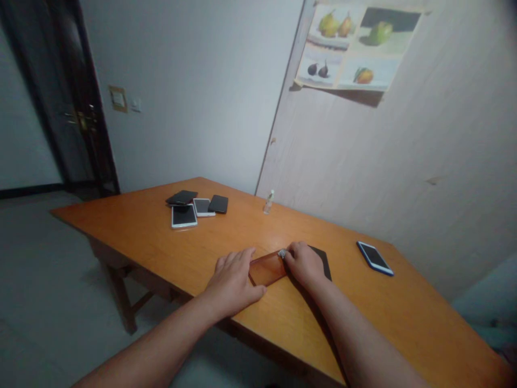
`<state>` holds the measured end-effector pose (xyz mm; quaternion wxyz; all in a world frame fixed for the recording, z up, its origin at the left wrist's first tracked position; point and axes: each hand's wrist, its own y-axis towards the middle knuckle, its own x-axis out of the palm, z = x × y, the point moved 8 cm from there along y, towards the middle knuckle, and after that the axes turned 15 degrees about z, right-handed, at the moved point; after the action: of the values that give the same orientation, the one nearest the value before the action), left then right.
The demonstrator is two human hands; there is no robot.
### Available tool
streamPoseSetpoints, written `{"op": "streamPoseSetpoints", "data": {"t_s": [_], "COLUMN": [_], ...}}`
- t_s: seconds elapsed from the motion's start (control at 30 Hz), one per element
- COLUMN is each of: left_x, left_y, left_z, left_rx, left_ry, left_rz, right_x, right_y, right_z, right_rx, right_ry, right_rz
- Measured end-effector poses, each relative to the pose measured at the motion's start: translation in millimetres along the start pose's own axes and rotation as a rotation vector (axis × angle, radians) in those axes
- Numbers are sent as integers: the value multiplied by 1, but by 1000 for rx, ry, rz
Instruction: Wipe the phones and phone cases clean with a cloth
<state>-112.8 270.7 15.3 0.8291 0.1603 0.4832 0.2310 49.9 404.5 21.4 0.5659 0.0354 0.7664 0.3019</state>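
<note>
A flat, rectangular brown panel (266, 269) with thin dark edges lies between my hands near the table's front edge. It looks glossy or see-through; its exact kind cannot be made out. My left hand (232, 283) holds its left end, thumb at the near side and fingers at the far side. My right hand (305, 264) is closed at its right end, pinching a small crumpled pale grey piece (281, 253) against the far right corner. A dark flat rectangular thing (322, 261) shows behind my right hand, which partly hides it.
On the wooden table (141, 221), a white-framed tablet (184, 215), a smaller white one (204, 207) and dark flat cases (218, 203) sit at the far left. A small clear bottle (269, 202) stands by the wall. A blue-edged tablet (375, 258) lies right.
</note>
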Motion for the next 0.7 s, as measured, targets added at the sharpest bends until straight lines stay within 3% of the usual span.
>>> {"op": "streamPoseSetpoints", "data": {"t_s": [0.3, 0.5, 0.57, 0.7], "left_x": [-2, 1, 1, -1], "left_y": [-1, -2, -3, -2], "left_z": [4, -2, -2, 0], "left_rx": [11, 11, 12, -1], "left_ry": [-4, -33, -35, -21], "left_rz": [6, 38, 41, 17], "right_x": [5, 3, 3, 4], "right_y": [-13, -36, -30, -8], "right_z": [-31, -85, -79, -40], "right_rx": [-93, -396, -354, -102], "right_ry": [109, 387, 371, 203], "right_rz": [-74, -117, -101, -40]}}
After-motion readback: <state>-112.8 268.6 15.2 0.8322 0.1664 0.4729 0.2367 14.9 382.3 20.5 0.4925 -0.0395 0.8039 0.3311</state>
